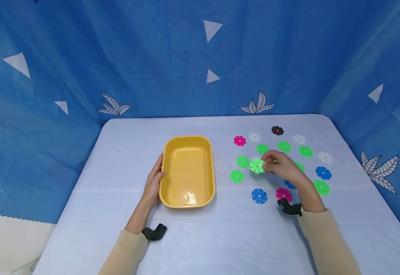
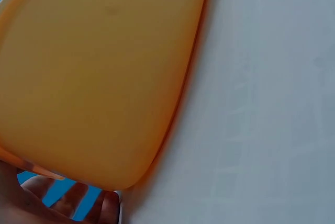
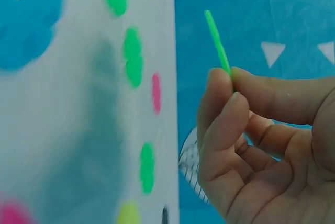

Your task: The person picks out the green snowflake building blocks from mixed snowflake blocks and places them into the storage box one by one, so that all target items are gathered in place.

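Note:
My right hand (image 1: pixel 279 164) pinches a green snowflake disc (image 1: pixel 257 166) by its edge, above the table. In the right wrist view the disc (image 3: pixel 218 43) appears edge-on between thumb and fingertips. My left hand (image 1: pixel 153 185) grips the left side of a yellow plastic tray (image 1: pixel 187 172), its thumb over the rim and the other fingers along the outside wall. No discs show inside the tray. The left wrist view has the tray's wall (image 2: pixel 104 77) large, with the fingers partly hidden at its lower edge.
Several discs lie spread right of the tray: green (image 1: pixel 236 176), blue (image 1: pixel 259 196), pink (image 1: pixel 239 141), white (image 1: pixel 325 157) and one dark brown (image 1: pixel 277 130). They rest on a white-covered table (image 1: pixel 117 152). A blue patterned curtain (image 1: pixel 172 57) hangs behind and at both sides.

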A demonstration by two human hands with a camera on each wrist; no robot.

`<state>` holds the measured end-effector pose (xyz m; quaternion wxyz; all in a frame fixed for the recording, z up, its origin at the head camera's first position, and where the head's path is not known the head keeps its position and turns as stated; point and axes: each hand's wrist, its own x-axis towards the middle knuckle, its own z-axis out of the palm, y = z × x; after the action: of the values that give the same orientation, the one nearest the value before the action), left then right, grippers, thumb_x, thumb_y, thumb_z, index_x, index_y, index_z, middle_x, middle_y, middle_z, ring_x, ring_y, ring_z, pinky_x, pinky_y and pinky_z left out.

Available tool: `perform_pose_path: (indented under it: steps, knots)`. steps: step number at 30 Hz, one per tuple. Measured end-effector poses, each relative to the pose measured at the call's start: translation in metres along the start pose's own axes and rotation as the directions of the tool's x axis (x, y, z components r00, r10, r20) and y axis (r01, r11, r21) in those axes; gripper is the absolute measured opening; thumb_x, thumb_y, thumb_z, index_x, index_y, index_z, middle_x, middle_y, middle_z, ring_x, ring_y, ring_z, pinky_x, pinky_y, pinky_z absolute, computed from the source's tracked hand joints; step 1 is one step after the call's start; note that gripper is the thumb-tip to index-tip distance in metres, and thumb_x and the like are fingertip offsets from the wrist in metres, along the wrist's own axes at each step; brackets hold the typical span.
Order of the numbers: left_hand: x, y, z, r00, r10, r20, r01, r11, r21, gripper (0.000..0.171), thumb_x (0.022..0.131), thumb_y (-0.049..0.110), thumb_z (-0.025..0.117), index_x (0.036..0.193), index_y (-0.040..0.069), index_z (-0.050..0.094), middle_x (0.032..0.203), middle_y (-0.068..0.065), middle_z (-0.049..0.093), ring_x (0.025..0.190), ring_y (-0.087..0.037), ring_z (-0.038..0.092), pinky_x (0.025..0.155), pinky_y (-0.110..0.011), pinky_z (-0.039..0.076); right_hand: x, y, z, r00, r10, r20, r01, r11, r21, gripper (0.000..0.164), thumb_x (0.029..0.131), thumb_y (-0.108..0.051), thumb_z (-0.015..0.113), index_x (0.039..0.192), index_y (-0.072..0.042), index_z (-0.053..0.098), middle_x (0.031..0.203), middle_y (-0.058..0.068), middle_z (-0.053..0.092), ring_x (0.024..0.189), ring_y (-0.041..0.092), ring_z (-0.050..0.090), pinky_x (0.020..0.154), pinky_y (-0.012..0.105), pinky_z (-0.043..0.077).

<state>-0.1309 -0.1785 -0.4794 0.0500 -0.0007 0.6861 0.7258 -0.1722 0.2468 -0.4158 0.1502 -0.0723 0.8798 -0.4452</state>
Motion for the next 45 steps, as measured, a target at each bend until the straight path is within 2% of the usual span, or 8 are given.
perform_pose_path:
  steps: [5, 8, 12, 19, 22, 27, 36, 45]
  knots:
    - [-0.001, -0.001, 0.001, 1.0, -0.006, -0.005, 0.006, 1.0, -0.005, 0.062, 0.101, 0.007, 0.033, 0.158, 0.029, 0.018, 0.165, 0.007, 0.012, 0.151, -0.016, 0.014, 0.101, -0.006, 0.033, 0.018, -0.028, 0.01, 1.0, -0.025, -0.01, 0.026, 0.998, 0.064, 0.025, 0.095, -0.007, 0.058, 0.117, 0.004, 0.054, 0.095, 0.014, 0.052, 0.087, 0.03, 0.062, 0.073, 0.029, 0.055]
    - [-0.001, -0.001, 0.002, 1.0, -0.01, -0.001, 0.01, 1.0, -0.007, 0.063, 0.1, 0.007, 0.033, 0.157, 0.031, 0.019, 0.164, 0.011, 0.012, 0.151, -0.012, 0.013, 0.105, -0.007, 0.031, 0.031, -0.047, 0.023, 0.999, -0.049, -0.016, 0.05, 0.992, 0.116, 0.023, 0.095, -0.006, 0.057, 0.116, 0.004, 0.053, 0.095, 0.014, 0.053, 0.089, 0.036, 0.062, 0.076, 0.035, 0.056]
    - [-0.001, -0.002, 0.003, 1.0, -0.005, 0.004, 0.005, 1.0, -0.002, 0.063, 0.101, 0.007, 0.033, 0.157, 0.03, 0.019, 0.164, 0.012, 0.012, 0.151, -0.01, 0.011, 0.106, -0.007, 0.029, 0.048, -0.073, 0.043, 0.997, -0.081, -0.011, 0.081, 0.986, 0.145, 0.022, 0.096, -0.006, 0.056, 0.116, 0.003, 0.054, 0.097, 0.015, 0.056, 0.088, 0.033, 0.067, 0.082, 0.047, 0.056]
    - [0.0, -0.002, 0.004, 1.0, 0.006, 0.016, -0.006, 1.0, -0.011, 0.063, 0.101, 0.008, 0.034, 0.158, 0.03, 0.018, 0.164, 0.012, 0.013, 0.151, -0.011, 0.012, 0.103, -0.005, 0.031, 0.078, -0.106, 0.08, 0.997, -0.072, 0.025, 0.067, 0.985, 0.159, 0.022, 0.095, -0.005, 0.059, 0.116, 0.001, 0.055, 0.097, 0.014, 0.055, 0.088, 0.031, 0.07, 0.083, 0.046, 0.057]
    - [0.0, -0.003, 0.004, 1.0, 0.002, 0.015, -0.002, 1.0, -0.001, 0.063, 0.101, 0.009, 0.034, 0.158, 0.028, 0.017, 0.164, 0.012, 0.012, 0.151, -0.01, 0.011, 0.103, -0.004, 0.03, 0.09, -0.112, 0.093, 0.994, -0.095, 0.057, 0.085, 0.984, 0.154, 0.023, 0.094, -0.003, 0.06, 0.115, 0.003, 0.055, 0.095, 0.015, 0.055, 0.087, 0.03, 0.071, 0.082, 0.044, 0.058]
    - [-0.001, -0.002, 0.004, 1.0, -0.013, -0.002, 0.013, 1.0, 0.014, 0.064, 0.1, 0.01, 0.034, 0.158, 0.03, 0.018, 0.163, 0.014, 0.013, 0.151, -0.009, 0.012, 0.108, -0.007, 0.027, 0.105, -0.12, 0.111, 0.983, -0.14, 0.12, 0.123, 0.983, 0.139, 0.023, 0.093, 0.0, 0.061, 0.114, 0.006, 0.055, 0.093, 0.015, 0.055, 0.09, 0.038, 0.071, 0.083, 0.047, 0.058]
    - [-0.002, -0.003, 0.001, 1.0, -0.007, -0.017, 0.007, 1.0, 0.003, 0.064, 0.099, 0.008, 0.034, 0.157, 0.029, 0.019, 0.163, 0.013, 0.013, 0.151, -0.009, 0.01, 0.122, -0.035, 0.013, 0.123, -0.132, 0.135, 0.974, -0.143, 0.174, 0.132, 0.989, 0.073, 0.022, 0.092, 0.002, 0.061, 0.112, 0.006, 0.056, 0.086, 0.014, 0.056, 0.087, 0.037, 0.071, 0.08, 0.044, 0.059]
    - [-0.002, -0.003, -0.001, 1.0, 0.001, -0.007, -0.001, 1.0, 0.008, 0.063, 0.1, 0.007, 0.033, 0.158, 0.026, 0.017, 0.164, 0.012, 0.012, 0.151, -0.009, 0.008, 0.123, -0.036, 0.012, 0.135, -0.129, 0.153, 0.973, -0.127, 0.193, 0.124, 0.992, 0.025, 0.024, 0.092, -0.001, 0.062, 0.114, 0.004, 0.056, 0.086, 0.012, 0.056, 0.082, 0.033, 0.07, 0.076, 0.036, 0.059]
